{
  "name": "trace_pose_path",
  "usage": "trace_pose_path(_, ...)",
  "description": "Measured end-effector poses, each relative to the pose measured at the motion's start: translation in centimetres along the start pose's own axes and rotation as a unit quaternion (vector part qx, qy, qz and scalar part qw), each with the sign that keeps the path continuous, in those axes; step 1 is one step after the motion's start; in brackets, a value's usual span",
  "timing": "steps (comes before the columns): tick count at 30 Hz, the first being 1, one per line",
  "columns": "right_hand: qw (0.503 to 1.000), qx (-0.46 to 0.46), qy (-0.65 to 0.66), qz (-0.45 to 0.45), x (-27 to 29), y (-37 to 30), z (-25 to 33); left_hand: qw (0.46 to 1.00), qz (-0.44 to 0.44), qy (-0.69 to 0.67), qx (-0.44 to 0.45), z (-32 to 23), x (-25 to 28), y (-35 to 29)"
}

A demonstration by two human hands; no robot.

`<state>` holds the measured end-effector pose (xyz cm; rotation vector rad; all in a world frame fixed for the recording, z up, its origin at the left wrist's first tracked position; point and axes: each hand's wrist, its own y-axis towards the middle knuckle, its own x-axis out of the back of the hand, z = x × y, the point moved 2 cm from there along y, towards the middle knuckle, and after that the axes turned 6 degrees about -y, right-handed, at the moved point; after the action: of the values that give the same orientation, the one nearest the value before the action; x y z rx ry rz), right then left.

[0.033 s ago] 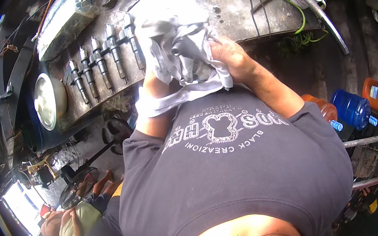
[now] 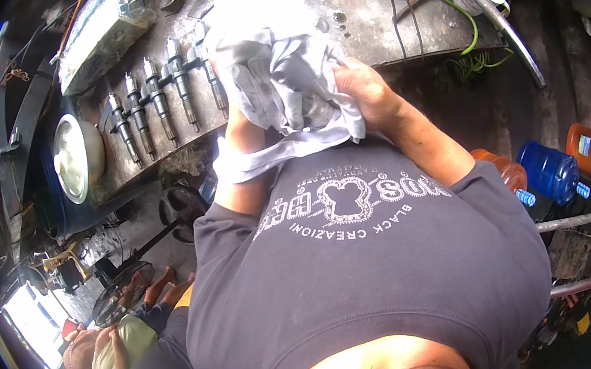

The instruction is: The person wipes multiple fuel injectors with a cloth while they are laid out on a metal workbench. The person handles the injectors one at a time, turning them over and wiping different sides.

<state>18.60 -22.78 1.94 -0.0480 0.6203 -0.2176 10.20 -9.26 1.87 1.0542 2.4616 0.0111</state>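
Cloth [image 2: 290,91], pale and crumpled, had just shifted slightly in front of your chest: its folds fell differently, and its left side spread a little further over the nearest of the dark metal rods [image 2: 180,80] lined up on the counter [image 2: 368,31]. That small change suggested you were working the fabric over in place rather than starting anything new. Your right hand's grip was closed on the bunch's right edge, fingers curled into it, so most of the cloth lay to the left of that fist, at the counter's near edge. Your left wrist [image 2: 242,130] ran up beneath it, but folds covered the left hand, so its grip could not be told. A loose strip crossed your left forearm [image 2: 238,194], and whether the bundle wrapped anything was hidden.
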Motion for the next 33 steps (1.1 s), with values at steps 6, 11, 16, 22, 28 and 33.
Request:
trace_pose_path(6,0.99,0.079,-0.109,-0.044,0.4,0.2,0.2,0.996,-0.025,-0.078,0.032,0.6,1.2,-0.4)
trace_pose_path(11,0.975,0.085,-0.174,-0.107,0.6,0.4,0.2,0.999,-0.018,0.046,-0.023,0.0,0.8,-3.1)
trace_pose_path(16,0.925,0.121,-0.328,-0.151,-0.4,1.0,-0.2,0.954,-0.114,0.223,-0.164,-0.2,-0.9,-2.4)
trace_pose_path(22,0.888,0.133,-0.395,-0.195,-0.5,0.5,-0.9,0.856,-0.054,0.395,-0.33,0.5,0.4,-1.2)
trace_pose_path(28,0.92,0.161,-0.306,-0.186,-0.4,0.8,-1.1,0.971,-0.08,0.179,-0.137,3.0,2.0,-1.0)
trace_pose_path(33,0.968,0.12,-0.168,-0.142,0.4,0.4,-0.6,0.915,-0.017,-0.372,0.153,4.7,1.7,-1.2)
